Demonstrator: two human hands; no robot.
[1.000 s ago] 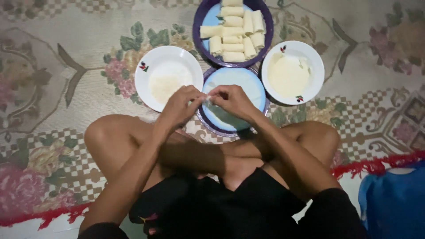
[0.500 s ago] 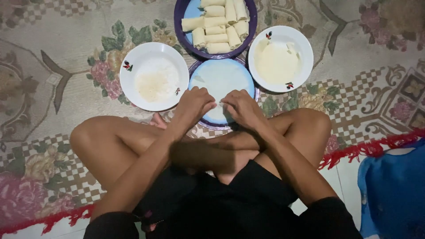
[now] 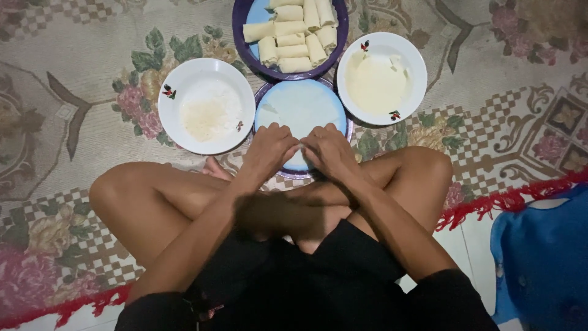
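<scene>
I sit cross-legged on a patterned carpet. My left hand (image 3: 267,150) and my right hand (image 3: 331,152) meet, fingers curled down, at the near rim of a light blue plate (image 3: 300,105). The fingertips press on something pale at that rim; what it is stays hidden under the fingers. Beyond the plate stands a purple bowl (image 3: 245,46) stacked with several pale rolled wrappers (image 3: 294,37).
A white bowl (image 3: 177,113) with pale crumbs lies left of the plate. A white bowl (image 3: 416,73) with cream-coloured batter lies to the right. A blue plastic object (image 3: 542,257) is at the right edge. My bare knees flank the hands.
My hands have come down from above the plate's middle to its near rim and closer to my legs. The view has tilted, so the dishes sit higher in the frame.
</scene>
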